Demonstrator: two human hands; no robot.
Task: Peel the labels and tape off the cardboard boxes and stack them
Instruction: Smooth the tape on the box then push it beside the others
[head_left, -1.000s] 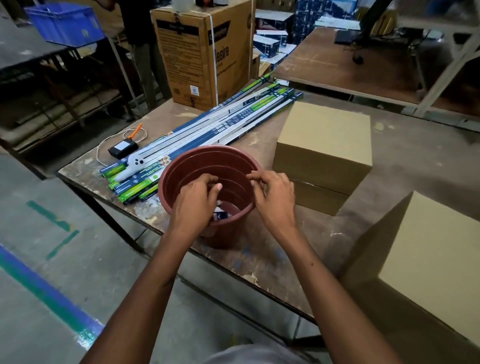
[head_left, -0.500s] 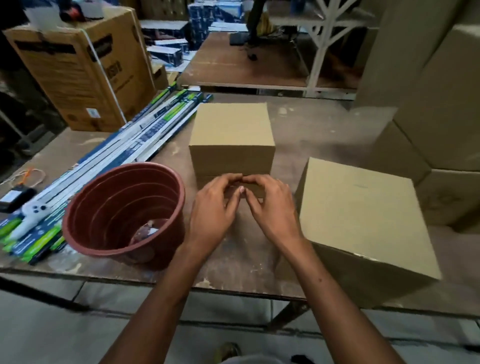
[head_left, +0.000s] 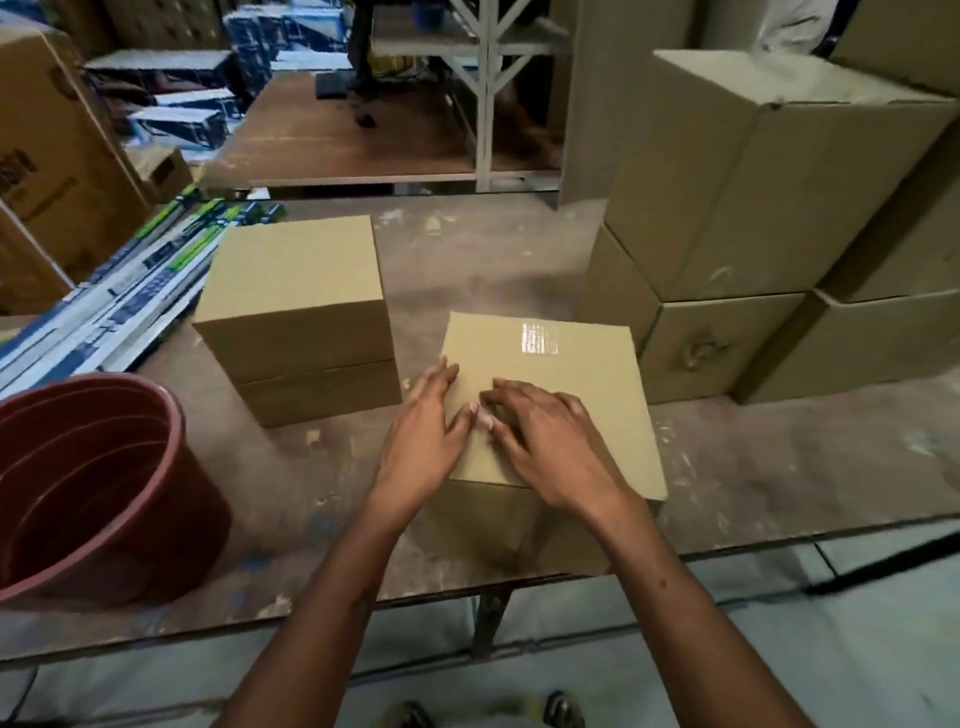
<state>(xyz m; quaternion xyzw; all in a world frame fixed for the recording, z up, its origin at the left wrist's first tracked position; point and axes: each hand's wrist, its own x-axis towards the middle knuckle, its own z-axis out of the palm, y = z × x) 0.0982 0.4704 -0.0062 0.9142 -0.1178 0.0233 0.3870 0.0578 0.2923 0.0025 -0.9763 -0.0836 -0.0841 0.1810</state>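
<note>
Both hands sit on top of the cardboard box (head_left: 550, 410) nearest me, at the front edge of the worn table (head_left: 467, 270). My left hand (head_left: 426, 441) lies flat with straight fingers along the box's left edge; my right hand (head_left: 545, 441) has its fingers bent down, tips pressed to the lid beside my left thumb. Whether I am already pinching a tape edge there I cannot tell.

A patch of clear tape (head_left: 539, 338) shines near the far side of the lid, well apart from my fingers. I judge the box light and fairly stiff, but the lid could dent under pressure, so I would steady it with a flat palm and lift the tape by a corner with a nail, pulling low so the paper face does not tear.

To the left stand two stacked boxes (head_left: 296, 317), plain, with no label I can see. Printing on the large carton (head_left: 47, 171) at far left is too cut off to read.
</note>
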